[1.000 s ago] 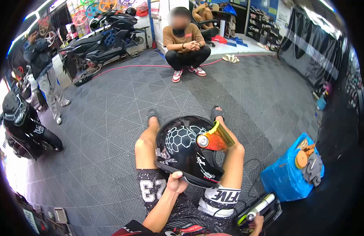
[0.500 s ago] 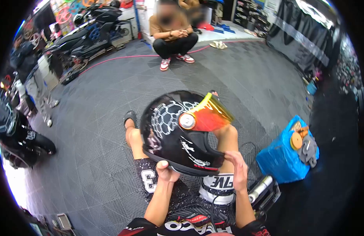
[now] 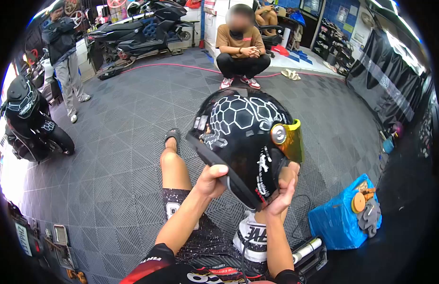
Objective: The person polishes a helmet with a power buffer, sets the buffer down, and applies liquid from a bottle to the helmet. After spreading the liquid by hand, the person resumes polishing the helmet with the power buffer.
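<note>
A black motorcycle helmet [image 3: 238,137] with white hexagon patterns is held up in front of me, tilted, its visor side turned to the right. Its yellow-orange visor [image 3: 294,142] is attached by a round silver pivot. My left hand [image 3: 213,181] grips the lower rim at the back, thumb on the outside and fingers hidden beneath. At the chin end, my right hand [image 3: 283,191] is closed around the front lower edge. Below the helmet are my legs in speckled black shorts [image 3: 200,236] and a white cloth [image 3: 251,236] with black lettering.
On the right stands a blue plastic-covered box [image 3: 340,222] with an orange pad [image 3: 358,202] and grey cloth [image 3: 369,217]. A silver cylindrical tool [image 3: 307,251] lies beside it. One person [image 3: 240,52] squats ahead; another [image 3: 63,52] stands left near motorcycles [image 3: 148,35]. A red hose [image 3: 181,66] crosses the floor.
The helmet has risen and rotated, its chin end swinging downward and showing more of its back. My right hand has moved from its front to grip the chin edge. The view has shifted left.
</note>
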Available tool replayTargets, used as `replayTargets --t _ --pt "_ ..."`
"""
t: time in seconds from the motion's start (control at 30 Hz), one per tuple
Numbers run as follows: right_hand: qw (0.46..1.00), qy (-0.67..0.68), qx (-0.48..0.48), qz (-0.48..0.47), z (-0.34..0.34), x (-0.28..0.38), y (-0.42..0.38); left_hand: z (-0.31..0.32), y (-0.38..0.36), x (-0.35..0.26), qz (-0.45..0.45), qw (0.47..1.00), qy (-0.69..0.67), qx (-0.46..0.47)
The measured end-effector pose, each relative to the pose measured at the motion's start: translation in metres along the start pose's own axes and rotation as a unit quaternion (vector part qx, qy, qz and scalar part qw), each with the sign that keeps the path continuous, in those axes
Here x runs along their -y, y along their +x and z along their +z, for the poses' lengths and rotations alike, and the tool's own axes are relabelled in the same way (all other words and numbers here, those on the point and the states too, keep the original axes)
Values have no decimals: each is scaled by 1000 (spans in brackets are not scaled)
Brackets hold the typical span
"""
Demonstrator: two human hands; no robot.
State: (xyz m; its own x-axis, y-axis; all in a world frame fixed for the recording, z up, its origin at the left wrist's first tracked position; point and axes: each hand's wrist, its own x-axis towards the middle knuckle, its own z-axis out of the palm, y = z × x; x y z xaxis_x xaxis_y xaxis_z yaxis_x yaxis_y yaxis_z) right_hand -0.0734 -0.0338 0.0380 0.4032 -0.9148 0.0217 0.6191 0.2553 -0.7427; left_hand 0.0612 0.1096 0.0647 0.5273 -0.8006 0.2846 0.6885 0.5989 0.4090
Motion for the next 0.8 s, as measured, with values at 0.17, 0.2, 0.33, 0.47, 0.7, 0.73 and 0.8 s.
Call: replayTargets --t 0.17,0.2,0.33,0.47,0.7,0.73,0.8 --pt "995 91 24 21 28 18 19 76 10 -49 -20 909 384 -162" --pt "996 80 40 17 23 16 24 50 2 -57 -4 830 524 -191" --pt "1000 -19 9 21 -28 -44 37 66 -7 -55 236 665 697 -129" --pt "992 -103 66 0 -29 -50 28 56 56 -100 266 569 778 -7" --pt "972 -112 206 -19 -26 -23 8 16 160 -132 -52 723 688 -32" --pt "959 -187 202 -60 -28 -24 6 7 160 -127 -65 736 674 -20" --pt "914 -296 226 -161 -39 -23 3 -4 156 -128 -87 754 651 -13"
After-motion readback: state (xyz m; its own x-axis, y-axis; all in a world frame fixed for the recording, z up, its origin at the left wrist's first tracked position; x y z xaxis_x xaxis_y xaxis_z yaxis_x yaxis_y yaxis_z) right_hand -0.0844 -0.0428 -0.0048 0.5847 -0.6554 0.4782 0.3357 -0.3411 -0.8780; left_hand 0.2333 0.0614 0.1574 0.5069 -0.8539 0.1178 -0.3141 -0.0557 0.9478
